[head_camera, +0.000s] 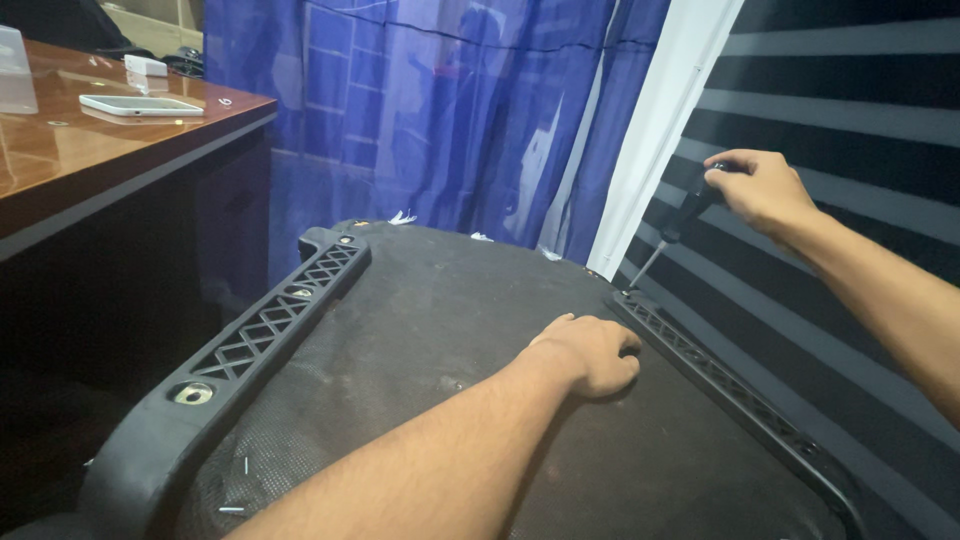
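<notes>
A chair seat lies upside down in front of me, its underside covered in black fabric. My left hand rests on that fabric in a loose fist beside the right-hand black plastic bracket. My right hand grips the black handle of a screwdriver. Its metal tip touches the far end of that bracket. A second black lattice armrest bracket with metal screw holes runs along the seat's left side.
A brown wooden desk stands at the left with a white phone and a small white box on it. A blue curtain hangs behind the seat. A dark striped wall is at the right.
</notes>
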